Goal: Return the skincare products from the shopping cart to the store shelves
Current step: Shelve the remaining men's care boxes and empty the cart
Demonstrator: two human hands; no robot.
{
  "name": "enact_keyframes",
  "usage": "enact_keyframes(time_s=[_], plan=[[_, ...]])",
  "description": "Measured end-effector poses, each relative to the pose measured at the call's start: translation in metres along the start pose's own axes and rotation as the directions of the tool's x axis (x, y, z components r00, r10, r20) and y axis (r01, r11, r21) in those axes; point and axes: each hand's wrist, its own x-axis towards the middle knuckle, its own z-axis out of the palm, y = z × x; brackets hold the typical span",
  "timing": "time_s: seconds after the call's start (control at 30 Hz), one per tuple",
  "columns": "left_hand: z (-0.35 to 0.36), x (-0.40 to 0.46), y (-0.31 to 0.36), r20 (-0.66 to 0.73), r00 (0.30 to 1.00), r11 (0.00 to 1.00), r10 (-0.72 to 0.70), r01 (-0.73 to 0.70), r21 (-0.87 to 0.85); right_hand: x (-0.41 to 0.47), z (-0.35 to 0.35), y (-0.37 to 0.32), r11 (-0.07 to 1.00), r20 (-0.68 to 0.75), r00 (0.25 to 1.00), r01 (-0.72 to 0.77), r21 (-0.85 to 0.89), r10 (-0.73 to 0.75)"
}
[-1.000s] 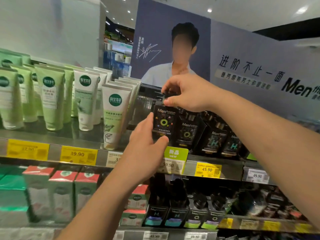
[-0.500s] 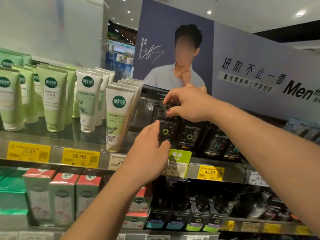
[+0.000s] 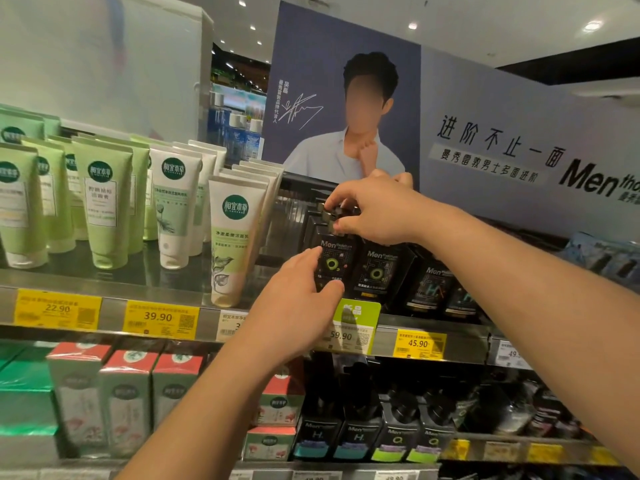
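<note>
Black bottle [image 3: 331,261] now deeper on shelf [image 3: 104,277], between both hands.

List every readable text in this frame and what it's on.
"22.90": yellow price tag
"39.90": second yellow tag
"59.90": green-topped tag
"45.90": yellow tag to its right
"Men": black bottle, right hand pinching its top, left hand gripping its side
"Men": wall banner, beside "进阶不止一面"
Tube logos, small print: too blurred.
</note>
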Motion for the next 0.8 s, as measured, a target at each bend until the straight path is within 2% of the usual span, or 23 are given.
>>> enact_keyframes(time_s=[0.1,0.2,0.33,0.47,0.63,0.8], plan=[[0.000,-0.002,0.000,-0.035,0.999,1.000,0.009,-0.010,-0.022,-0.005,-0.002,0.001,0.999,-0.036,0.999,0.003,0.034,-0.002],[-0.002,-0.006,-0.002,-0.101,0.994,0.998,0.051,-0.053,-0.020,-0.018,-0.004,0.002,0.993,-0.191,0.981,-0.002,0.118,0.025],[-0.006,-0.012,0.000,-0.181,0.977,0.991,0.115,-0.124,-0.043,-0.048,0.001,0.006,0.965,-0.440,0.889,-0.009,0.263,0.128],[-0.002,-0.020,0.003,-0.242,0.953,0.971,0.180,-0.211,-0.108,-0.088,0.013,0.008,0.941,-0.586,0.775,-0.029,0.338,0.234],[0.023,-0.029,0.016,-0.255,0.926,0.895,0.278,-0.346,-0.281,-0.148,0.030,0.019,0.926,-0.677,0.660,-0.080,0.368,0.326],[0.059,-0.035,0.033,-0.152,0.907,0.821,0.392,-0.419,-0.388,-0.215,0.049,0.039,0.880,-0.659,0.588,-0.250,0.403,0.469]])
